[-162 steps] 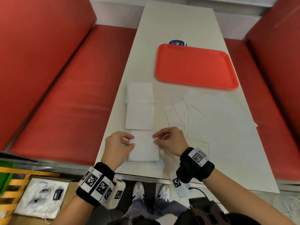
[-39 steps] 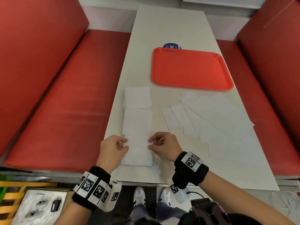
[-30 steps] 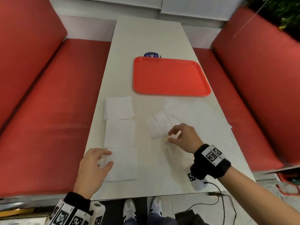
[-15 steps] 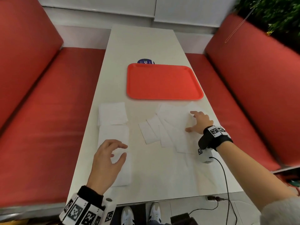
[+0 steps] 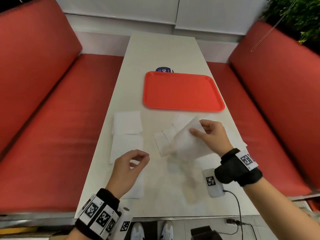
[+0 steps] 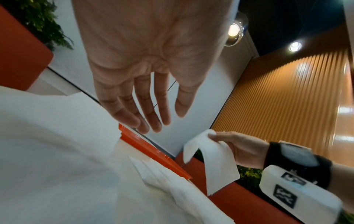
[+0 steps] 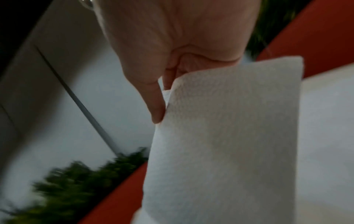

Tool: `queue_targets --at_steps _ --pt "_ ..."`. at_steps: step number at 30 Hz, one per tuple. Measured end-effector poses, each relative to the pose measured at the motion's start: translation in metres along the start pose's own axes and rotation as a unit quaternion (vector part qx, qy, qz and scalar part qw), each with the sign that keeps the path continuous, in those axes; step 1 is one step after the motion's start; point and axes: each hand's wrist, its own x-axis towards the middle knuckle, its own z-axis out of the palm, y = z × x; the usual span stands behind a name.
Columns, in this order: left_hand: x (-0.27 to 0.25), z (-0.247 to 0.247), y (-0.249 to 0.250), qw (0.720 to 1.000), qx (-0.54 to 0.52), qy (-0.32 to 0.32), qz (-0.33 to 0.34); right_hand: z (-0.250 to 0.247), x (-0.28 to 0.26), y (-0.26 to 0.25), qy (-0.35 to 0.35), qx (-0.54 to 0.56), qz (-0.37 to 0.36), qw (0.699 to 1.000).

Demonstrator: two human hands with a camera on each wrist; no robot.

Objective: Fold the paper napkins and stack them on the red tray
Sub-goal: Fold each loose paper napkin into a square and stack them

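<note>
A white paper napkin (image 5: 187, 142) is pinched at its far corner between thumb and fingers of the right hand (image 5: 212, 135) and is held lifted clear of the surface (image 5: 164, 49), hanging loosely below the grip. In the right wrist view the sheet (image 7: 229, 136) is seen draped in front of the palm, with the thumb pressed on its edge. In the left wrist view the same napkin (image 6: 212, 160) is seen dangling from the right hand (image 6: 239, 147).

The left hand (image 5: 129, 172) is held just above the near left of the surface, fingers loosely curled, nothing grasped; from its own wrist camera the fingers (image 6: 153, 109) are shown relaxed and spread.

Three folded napkins (image 5: 127, 122) are laid in a line along the left edge, the nearest one partly hidden beneath the left hand. A fanned pile of unfolded napkins (image 5: 166, 135) is spread on the right part of the surface, under and around the lifted sheet.

The red tray (image 5: 181, 91) is set farther away, on the middle of the surface, with no napkin on it. A dark blue round sticker (image 5: 163, 69) is partly covered by the tray's far edge. Red bench seats (image 5: 52, 127) are placed on both sides.
</note>
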Motion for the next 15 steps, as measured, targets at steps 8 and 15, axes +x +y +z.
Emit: queue_targets --at_steps 8,15 --pt "0.017 0.004 0.031 0.987 -0.162 -0.003 -0.019 0.052 -0.035 -0.051 -0.083 0.220 0.026 0.971" --pt "0.006 -0.014 0.033 0.978 -0.197 0.064 0.025 0.082 -0.039 -0.049 -0.099 0.241 0.018 0.965"
